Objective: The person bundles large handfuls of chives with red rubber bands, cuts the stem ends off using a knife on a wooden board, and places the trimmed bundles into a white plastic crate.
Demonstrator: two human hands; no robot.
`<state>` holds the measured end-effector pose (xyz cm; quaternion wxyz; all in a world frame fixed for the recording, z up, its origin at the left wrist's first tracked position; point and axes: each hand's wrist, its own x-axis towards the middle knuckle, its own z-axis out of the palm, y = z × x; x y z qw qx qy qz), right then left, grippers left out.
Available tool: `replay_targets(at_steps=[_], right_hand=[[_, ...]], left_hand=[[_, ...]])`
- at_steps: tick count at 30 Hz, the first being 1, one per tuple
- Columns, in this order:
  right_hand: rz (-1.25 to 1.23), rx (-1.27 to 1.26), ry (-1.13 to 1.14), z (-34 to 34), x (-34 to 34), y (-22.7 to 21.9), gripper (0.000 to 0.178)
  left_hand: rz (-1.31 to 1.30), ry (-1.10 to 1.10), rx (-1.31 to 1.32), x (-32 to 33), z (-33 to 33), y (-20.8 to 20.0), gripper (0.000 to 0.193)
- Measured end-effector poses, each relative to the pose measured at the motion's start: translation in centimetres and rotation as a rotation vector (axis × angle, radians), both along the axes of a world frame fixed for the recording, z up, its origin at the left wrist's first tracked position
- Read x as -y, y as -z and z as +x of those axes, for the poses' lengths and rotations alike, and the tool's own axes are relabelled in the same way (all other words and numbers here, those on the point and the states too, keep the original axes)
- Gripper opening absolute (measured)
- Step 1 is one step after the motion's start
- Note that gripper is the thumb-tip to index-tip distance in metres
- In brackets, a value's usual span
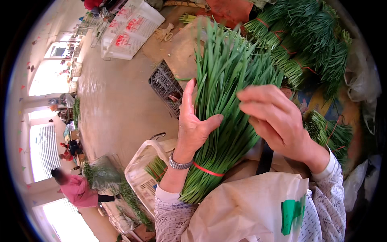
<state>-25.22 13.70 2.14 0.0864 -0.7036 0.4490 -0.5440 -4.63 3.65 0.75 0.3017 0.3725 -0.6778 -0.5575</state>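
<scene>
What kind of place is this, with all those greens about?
Most likely a vegetable market or a produce sorting hall. The left hand and right hand hold a tied bunch of chives, more tied bunches lie piled ahead, and white crates stand on the bare floor.

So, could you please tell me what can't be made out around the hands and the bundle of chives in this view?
- Head view: the right hand shows only its back, so its grip on the chive bundle is hidden.
- The bundle's cut ends are hidden behind the apron.
- The dark crate is partly covered by the board; its contents are too small to tell.
</scene>
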Motion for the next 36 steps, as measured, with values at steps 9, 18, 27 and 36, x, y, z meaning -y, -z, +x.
replay_targets(at_steps=[9, 18, 27, 36], right_hand=[[0.719, 0.403, -0.055, -0.6, 6.8, 1.7, 0.014], [0.881, 0.551, -0.199, -1.4, 7.5, 2.9, 0.014], [0.464, 0.256, 0.612, -9.4, 5.2, 7.5, 0.023], [0.045, 0.047, -0.099, -0.9, -1.9, 3.6, 0.022]], left_hand=[[-0.062, 0.094, 0.0, 0.5, 0.0, 1.2, 0.102], [-0.054, 0.069, -0.018, 0.7, -1.3, 1.4, 0.093], [-0.144, 0.153, 0.107, 1.4, -1.5, 1.8, 0.097], [-0.068, 0.512, 0.41, 2.6, -4.3, 0.8, 0.109]])
